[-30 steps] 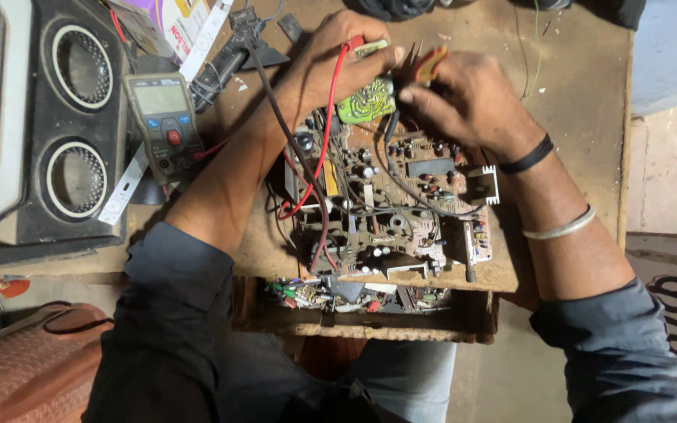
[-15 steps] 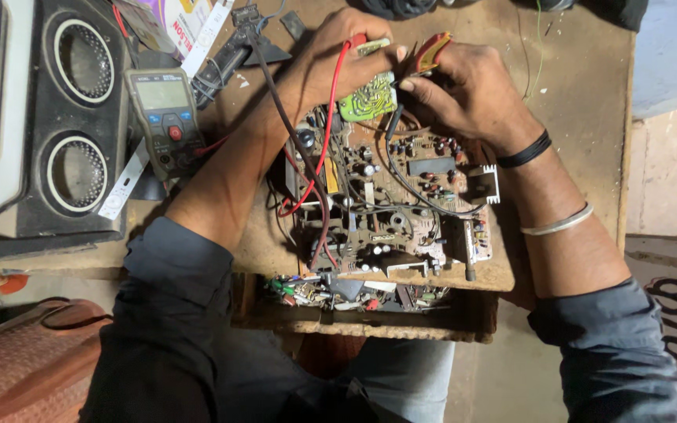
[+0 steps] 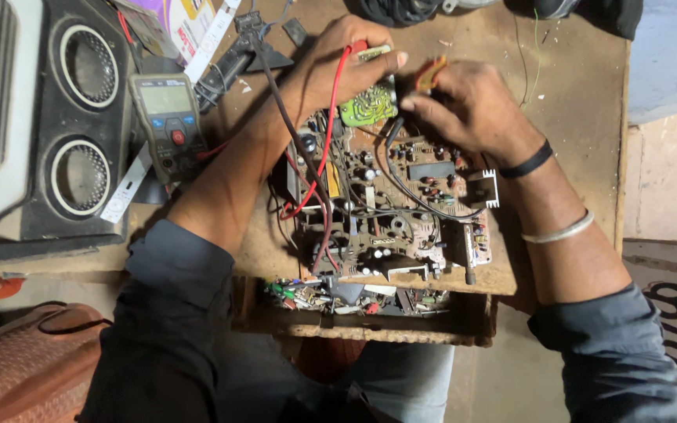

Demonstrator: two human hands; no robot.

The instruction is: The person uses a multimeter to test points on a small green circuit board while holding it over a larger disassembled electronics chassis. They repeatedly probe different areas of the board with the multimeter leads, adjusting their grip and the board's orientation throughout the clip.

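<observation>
Head view: small green board [image 3: 368, 105] clamped in left hand [image 3: 337, 66] grip, right hand [image 3: 464, 106] alongside.

Over the last second the right hand [image 3: 464, 106], which had been touching the small green round-edged circuit board [image 3: 368, 105], drew slightly back from it toward the right, while the left hand [image 3: 338, 66] stretched its fingers out flatter over the red probe lead [image 3: 331, 125].

circuit board [image 3: 389, 207] on workbench [image 3: 581, 102], multimeter [image 3: 170, 117] left of it, speaker [image 3: 80, 117] further left
</observation>
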